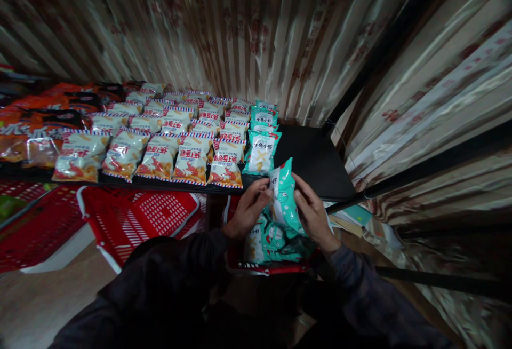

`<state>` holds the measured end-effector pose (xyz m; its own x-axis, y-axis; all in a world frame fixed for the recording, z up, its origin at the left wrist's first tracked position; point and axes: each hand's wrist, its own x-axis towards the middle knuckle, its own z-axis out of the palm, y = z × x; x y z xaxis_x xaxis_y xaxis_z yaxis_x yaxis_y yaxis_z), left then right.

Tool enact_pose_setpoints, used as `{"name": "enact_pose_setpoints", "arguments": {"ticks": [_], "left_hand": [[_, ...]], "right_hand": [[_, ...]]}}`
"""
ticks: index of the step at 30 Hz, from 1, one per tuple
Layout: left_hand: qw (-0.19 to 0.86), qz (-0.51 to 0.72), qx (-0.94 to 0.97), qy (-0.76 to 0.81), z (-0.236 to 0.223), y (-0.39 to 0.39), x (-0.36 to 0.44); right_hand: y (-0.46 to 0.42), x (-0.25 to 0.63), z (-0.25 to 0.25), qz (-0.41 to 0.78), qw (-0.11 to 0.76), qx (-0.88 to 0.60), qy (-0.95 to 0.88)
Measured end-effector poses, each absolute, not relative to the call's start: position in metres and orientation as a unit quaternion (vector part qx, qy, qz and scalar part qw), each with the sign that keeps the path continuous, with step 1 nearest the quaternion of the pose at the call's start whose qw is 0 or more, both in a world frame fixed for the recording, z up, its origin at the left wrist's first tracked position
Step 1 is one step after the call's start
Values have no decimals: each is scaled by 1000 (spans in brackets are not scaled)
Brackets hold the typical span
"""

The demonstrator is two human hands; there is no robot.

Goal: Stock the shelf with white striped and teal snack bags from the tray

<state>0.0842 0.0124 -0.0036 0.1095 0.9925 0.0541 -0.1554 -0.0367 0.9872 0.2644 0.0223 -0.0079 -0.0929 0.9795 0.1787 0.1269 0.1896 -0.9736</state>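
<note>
Both hands hold one teal snack bag (283, 191) upright, just above a red basket (264, 269) that contains more teal bags (276, 239). My left hand (248, 209) grips the bag's left edge, fingers curled around it. On the bag's right edge, my right hand (312, 213) closes with the thumb on its front. Directly beyond the held bag, a row of the same teal bags (262, 149) lies on the black shelf (316, 162).
White-and-orange snack bags (160, 143) fill the shelf's middle in several rows, orange-red packs (36, 125) the left end. An upturned red basket (140, 215) and another red basket (32, 221) sit below left. Striped foil curtain hangs behind and right; black rails (432, 170) cross the right.
</note>
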Motion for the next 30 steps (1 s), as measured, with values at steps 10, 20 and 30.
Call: {"name": "enact_pose_setpoints", "arguments": {"ticks": [10,20,30], "left_hand": [[631,483,461,395,8,5,86],[735,489,283,374,-6,13,94],[732,492,265,389,2,12,93]], "right_hand": [[18,254,-5,315,477,-480,-666],[19,251,-10,317,510,-494,-629],[20,248,-19,521,466,-481,-530]]}}
